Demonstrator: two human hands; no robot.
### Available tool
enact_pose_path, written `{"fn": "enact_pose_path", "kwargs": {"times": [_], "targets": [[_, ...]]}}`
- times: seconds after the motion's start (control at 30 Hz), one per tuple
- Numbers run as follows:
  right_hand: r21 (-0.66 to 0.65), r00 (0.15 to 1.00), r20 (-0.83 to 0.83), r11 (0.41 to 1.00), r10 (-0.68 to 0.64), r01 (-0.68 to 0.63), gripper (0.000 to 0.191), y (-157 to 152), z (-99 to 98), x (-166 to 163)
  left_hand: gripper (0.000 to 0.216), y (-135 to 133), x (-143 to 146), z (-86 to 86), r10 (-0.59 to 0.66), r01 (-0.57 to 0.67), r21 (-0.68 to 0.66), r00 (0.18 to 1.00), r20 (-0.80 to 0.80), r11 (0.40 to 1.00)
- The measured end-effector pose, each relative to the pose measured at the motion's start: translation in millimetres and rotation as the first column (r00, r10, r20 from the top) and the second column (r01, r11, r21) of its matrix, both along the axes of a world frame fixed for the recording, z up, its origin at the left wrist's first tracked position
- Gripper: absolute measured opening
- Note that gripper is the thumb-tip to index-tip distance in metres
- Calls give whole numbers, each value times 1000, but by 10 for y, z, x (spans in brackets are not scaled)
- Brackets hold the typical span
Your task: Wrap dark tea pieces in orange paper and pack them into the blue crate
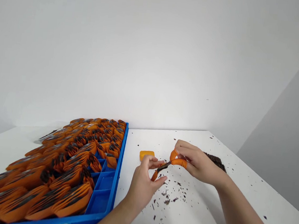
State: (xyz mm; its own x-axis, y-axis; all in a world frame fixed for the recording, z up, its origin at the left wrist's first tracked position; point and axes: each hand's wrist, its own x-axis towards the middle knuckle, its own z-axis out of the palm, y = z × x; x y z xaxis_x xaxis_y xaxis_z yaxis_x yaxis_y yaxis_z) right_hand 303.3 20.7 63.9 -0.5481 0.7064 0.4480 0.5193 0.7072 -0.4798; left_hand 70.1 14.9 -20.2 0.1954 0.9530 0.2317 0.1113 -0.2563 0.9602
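My left hand (144, 183) is closed around a small orange packet (155, 176), with the thumb below and the fingers above. It looks like the folded orange pieces in the tray. My right hand (194, 162) wears orange finger covers (179, 162) on its thumb and forefinger. These pinch one end of a thin dark strip (164, 166), whose other end meets the orange packet. Whether the strip is inside the packet or only against it, I cannot tell. Dark crumbs and flakes (167, 201) lie scattered on the table under both hands.
At the left stands a blue compartment tray (112, 193) packed with folded orange pieces (66, 181) holding dark material. A yellow-orange block (147, 154) lies behind my left hand. A dark, rough block (216, 162) sits behind my right wrist on the white table (237, 191). A white wall rises behind.
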Motion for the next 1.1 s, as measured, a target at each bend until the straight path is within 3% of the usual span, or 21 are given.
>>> {"fn": "enact_pose_path", "kwargs": {"times": [0.2,0.47,0.73,0.93,1.1], "targets": [[98,989,140,995,-43,29,21,-47,-42,-104,36,-4,0,1,18,-16,29,997,-76,999],[106,998,-20,993,59,-57,27,24,-150,-232,27,11,13,-21,68,-64,68,996,-53,996],[80,995,60,993,76,-81,22,-36,-137,-246,9,5,-20,-16,122,-115,67,987,-104,991],[258,975,218,966,-42,-16,17,-68,-194,-341,9,-6,-10,-41,151,-151,11,979,-137,988],[258,983,179,966,-44,-4,22,-42,-310,-474,21,-22,-25,-4,185,-181,40,963,-194,983]]}}
